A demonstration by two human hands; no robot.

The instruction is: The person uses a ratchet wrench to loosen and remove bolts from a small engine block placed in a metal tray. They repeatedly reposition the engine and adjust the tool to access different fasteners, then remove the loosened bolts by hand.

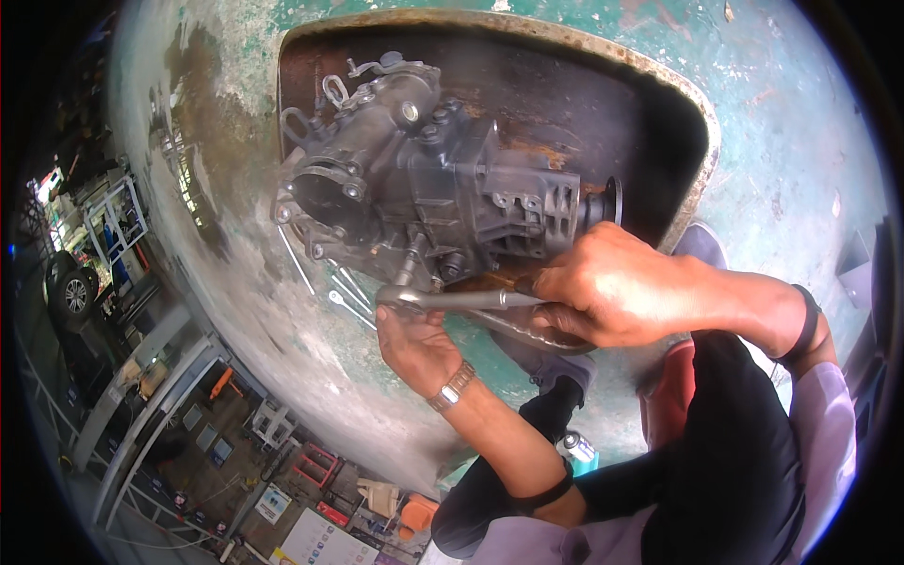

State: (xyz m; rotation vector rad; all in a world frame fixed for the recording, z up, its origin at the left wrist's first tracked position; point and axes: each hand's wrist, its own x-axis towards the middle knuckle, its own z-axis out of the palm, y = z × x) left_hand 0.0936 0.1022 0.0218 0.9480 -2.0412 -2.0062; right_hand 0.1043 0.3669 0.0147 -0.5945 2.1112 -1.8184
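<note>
A dark, greasy gearbox (443, 179) lies on its side in a rusty metal tray (556, 104). My right hand (612, 287) is wrapped round the handle of a ratchet wrench (461, 300), which lies across the gearbox's near side. Round the ratchet's head curl the fingers of my left hand (414, 353), supporting it from below. From that head a socket extension (410, 259) runs up to the lower housing of the gearbox. Its far end meets the casing, but the fastener there is hidden.
Several shiny wrenches (350, 290) lie on the worn green floor (782, 122), left of my left hand. Near my knee stands a spray can (579, 444). A red object (667, 395) is beside my leg. Tools, boxes and a wheel (75, 294) show at the far left.
</note>
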